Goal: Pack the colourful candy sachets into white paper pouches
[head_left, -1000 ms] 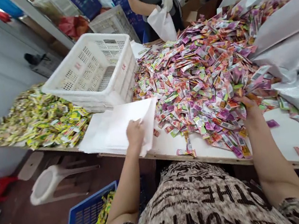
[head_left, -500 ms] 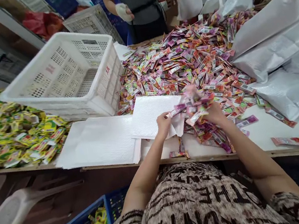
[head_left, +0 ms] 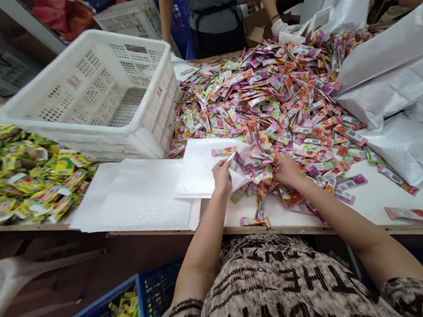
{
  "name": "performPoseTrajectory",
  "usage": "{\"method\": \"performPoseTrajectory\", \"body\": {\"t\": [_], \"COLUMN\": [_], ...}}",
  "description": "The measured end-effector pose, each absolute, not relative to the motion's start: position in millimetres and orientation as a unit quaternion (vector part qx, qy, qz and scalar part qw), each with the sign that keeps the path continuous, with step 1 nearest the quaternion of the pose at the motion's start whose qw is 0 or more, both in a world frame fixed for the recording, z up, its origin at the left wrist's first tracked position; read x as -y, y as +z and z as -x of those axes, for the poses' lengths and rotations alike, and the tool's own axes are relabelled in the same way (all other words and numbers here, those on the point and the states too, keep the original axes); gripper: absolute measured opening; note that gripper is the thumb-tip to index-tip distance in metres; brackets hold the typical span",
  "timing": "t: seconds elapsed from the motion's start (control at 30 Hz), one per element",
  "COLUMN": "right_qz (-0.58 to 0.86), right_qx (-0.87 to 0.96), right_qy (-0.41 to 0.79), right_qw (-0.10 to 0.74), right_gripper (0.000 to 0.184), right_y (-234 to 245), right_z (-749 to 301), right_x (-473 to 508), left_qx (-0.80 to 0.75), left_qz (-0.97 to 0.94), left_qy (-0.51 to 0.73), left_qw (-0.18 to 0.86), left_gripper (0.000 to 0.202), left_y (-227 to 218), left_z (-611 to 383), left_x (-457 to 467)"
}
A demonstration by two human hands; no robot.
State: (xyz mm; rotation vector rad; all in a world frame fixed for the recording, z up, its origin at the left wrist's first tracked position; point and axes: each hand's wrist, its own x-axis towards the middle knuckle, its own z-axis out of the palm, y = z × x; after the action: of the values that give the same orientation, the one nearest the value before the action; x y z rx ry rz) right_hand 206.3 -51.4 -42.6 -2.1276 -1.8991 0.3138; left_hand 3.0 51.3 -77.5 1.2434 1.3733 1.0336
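Left hand (head_left: 222, 176) pinches white padded envelope (head_left: 195, 171) at its mouth, which faces right, on near side of counter (head_left: 370, 211). Right hand (head_left: 287, 169), fingers partly hidden, clasps sachet bunch (head_left: 259, 164) at that mouth. 1 envelope stack (head_left: 133, 197) lies left; sachet pile (head_left: 276, 89) spreads right and far.

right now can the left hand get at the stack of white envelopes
Probably yes: the stack lies beside the left hand, its top mostly uncovered, though that hand may need to release the white envelope it grips.
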Motion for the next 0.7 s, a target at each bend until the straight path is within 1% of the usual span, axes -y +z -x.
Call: {"method": "performPoseTrajectory", "body": {"t": [0.03,0.1,0.17,0.23,0.3,0.33,0.4,0.43,0.47,0.6,0.7], "right_qz": [0.722,0.67,0.609,0.579,0.6,0.625,0.677,0.696,0.708,0.719,0.737], "right_qx": [0.684,0.742,0.792,0.813,0.798,0.778,0.729,0.709,0.695,0.68,0.656], "right_qy": [0.067,0.003,-0.037,-0.04,-0.005,0.024,0.082,0.102,0.113,0.14,0.163], "right_qw": [0.08,0.017,-0.023,-0.047,-0.055,-0.056,-0.055,-0.053,-0.053,-0.035,-0.003], "right_gripper": [0.036,0.031,0.033,0.032,0.034,0.041,0.062,0.069,0.072,0.065,0.06], "right_y": [-44,-40,-33,-27,-24,-23,-20,-18,-16,8,31], "right_z": [-202,-193,-187,-185,-188,-190,-194,-193,-192,-183,-189], "right_x": [53,55,52,43,29,20,4,-4,-11,-28,-33], "left_qx": [-0.566,-0.56,-0.55,-0.542,-0.528,-0.513,-0.473,-0.456,-0.445,-0.465,-0.489], "left_qz": [-0.509,-0.512,-0.533,-0.559,-0.584,-0.601,-0.636,-0.648,-0.652,-0.633,-0.634], "left_qy": [0.433,0.442,0.436,0.421,0.404,0.394,0.379,0.376,0.379,0.41,0.394], "left_qw": [0.484,0.479,0.472,0.466,0.466,0.469,0.477,0.481,0.483,0.464,0.451], "left_gripper": [0.029,0.029,0.02,0.012,0.011,0.013,0.02,0.023,0.026,0.032,0.042], "left_y": [-73,-63,-56,-52,-50,-51,-53,-55,-56,-61,-63], "left_z": [3,9,5,-4,-11,-13,-12,-10,-6,11,22], "left_x": [-59,-71,-79,-81,-78,-75,-67,-64,-61,-60,-64]}}
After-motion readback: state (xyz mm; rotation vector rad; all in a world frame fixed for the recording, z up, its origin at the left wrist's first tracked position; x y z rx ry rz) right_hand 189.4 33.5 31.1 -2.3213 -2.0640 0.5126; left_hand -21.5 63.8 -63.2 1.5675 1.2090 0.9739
